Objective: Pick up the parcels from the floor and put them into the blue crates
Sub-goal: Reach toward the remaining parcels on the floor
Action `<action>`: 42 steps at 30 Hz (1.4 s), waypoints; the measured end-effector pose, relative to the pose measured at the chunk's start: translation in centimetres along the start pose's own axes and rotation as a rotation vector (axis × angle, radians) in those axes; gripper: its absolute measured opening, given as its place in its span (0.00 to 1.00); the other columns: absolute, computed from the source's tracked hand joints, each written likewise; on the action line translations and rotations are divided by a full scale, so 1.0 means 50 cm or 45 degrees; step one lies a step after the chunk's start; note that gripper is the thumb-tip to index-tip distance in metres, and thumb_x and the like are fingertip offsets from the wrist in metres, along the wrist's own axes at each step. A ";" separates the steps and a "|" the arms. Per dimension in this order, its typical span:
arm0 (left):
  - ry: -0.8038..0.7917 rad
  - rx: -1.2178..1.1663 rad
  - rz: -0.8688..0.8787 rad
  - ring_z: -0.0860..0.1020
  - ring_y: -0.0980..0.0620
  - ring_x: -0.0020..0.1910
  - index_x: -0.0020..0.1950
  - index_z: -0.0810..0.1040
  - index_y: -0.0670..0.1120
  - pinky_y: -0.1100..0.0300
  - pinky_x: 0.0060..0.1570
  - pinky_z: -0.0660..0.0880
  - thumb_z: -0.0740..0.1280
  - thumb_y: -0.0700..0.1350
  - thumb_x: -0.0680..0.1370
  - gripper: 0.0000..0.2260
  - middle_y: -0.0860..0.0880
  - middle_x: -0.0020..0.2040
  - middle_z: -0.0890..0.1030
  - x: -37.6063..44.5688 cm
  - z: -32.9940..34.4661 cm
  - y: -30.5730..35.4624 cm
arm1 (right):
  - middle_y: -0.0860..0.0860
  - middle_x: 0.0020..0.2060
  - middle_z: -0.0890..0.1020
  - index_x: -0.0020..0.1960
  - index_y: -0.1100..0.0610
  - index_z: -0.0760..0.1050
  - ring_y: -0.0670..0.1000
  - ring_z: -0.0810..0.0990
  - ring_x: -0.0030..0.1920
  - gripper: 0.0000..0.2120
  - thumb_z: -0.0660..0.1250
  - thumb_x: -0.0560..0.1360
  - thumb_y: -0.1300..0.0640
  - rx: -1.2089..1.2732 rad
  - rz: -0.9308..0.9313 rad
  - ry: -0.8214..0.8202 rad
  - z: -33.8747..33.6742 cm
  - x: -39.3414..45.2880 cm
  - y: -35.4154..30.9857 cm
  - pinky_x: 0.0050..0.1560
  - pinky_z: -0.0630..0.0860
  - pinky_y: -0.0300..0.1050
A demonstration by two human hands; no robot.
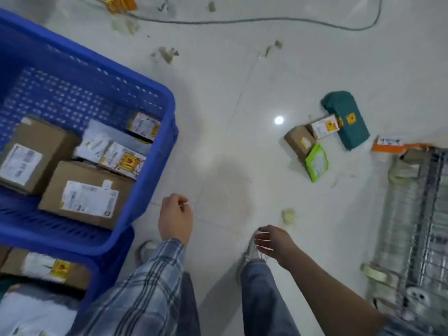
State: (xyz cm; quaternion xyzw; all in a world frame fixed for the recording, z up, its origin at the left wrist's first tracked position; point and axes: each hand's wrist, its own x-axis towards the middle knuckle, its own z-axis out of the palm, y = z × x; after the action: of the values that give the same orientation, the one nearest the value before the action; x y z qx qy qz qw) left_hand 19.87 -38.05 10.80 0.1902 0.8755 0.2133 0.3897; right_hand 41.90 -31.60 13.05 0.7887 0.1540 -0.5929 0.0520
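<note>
Blue crate (155, 132) at nine o'clock, holding cardboard boxes (84, 195) and labelled packets (122, 160); second blue crate (114, 260) beneath at seven o'clock, also with parcels inside. Wire cart (417, 229) at four o'clock. Grey cable (242, 20) looping across the tiles at twelve o'clock. Still on the floor at two o'clock, clustered and touching: teal parcel (346, 120), small brown box (297, 139), white labelled packet (324, 127), green packet (316, 162); orange box (388, 144) just beside the cart. Left hand (175, 218) at six o'clock, fingers loosely curled, holding nothing. Right hand (274, 241) at five o'clock, fingers relaxed and spread, empty.
</note>
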 end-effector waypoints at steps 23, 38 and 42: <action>-0.452 0.455 -0.016 0.78 0.42 0.51 0.49 0.76 0.38 0.54 0.53 0.73 0.58 0.40 0.79 0.09 0.39 0.54 0.80 -0.107 0.558 0.492 | 0.57 0.34 0.78 0.47 0.61 0.74 0.53 0.77 0.33 0.04 0.60 0.77 0.62 0.674 0.190 0.042 -0.567 0.215 -0.045 0.34 0.76 0.42; -0.857 0.532 -0.263 0.80 0.38 0.42 0.34 0.72 0.45 0.46 0.47 0.77 0.65 0.45 0.68 0.05 0.40 0.37 0.83 0.081 0.742 0.625 | 0.57 0.36 0.77 0.48 0.62 0.72 0.53 0.76 0.33 0.04 0.60 0.78 0.62 0.697 0.217 0.017 -0.581 0.351 -0.283 0.36 0.74 0.43; -0.903 0.682 -0.133 0.79 0.41 0.48 0.45 0.74 0.41 0.45 0.54 0.77 0.67 0.47 0.70 0.10 0.40 0.44 0.79 0.181 0.839 0.648 | 0.55 0.39 0.76 0.56 0.62 0.72 0.53 0.75 0.37 0.10 0.61 0.76 0.63 0.496 0.015 0.148 -0.584 0.500 -0.371 0.40 0.75 0.47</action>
State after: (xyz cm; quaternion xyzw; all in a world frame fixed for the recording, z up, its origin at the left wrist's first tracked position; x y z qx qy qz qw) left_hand 51.64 3.00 -3.12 0.3012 0.7205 -0.1193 0.6132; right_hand 69.34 -1.79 -0.37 0.8176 0.0345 -0.5646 -0.1069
